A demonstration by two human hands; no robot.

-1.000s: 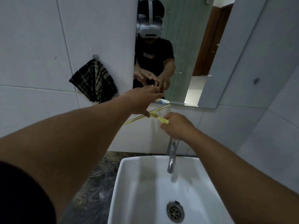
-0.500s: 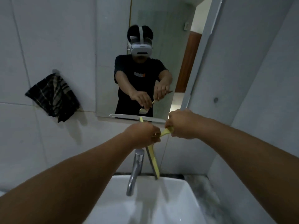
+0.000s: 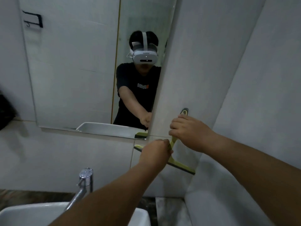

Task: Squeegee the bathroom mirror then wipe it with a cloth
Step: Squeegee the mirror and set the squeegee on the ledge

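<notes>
Two hands (image 3: 187, 132) round yellow T-shaped squeegee (image 3: 178, 165)

White tiled walls (image 3: 244, 62) (dim light), white sink (image 3: 32, 214), chrome tap (image 3: 84, 180).

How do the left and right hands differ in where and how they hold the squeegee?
The right hand wraps the handle high up; the left hand pinches lower, where handle meets blade. The right hand sits nearer the hook end, the left nearer the mirror corner. Both grip the yellow-green squeegee.
</notes>
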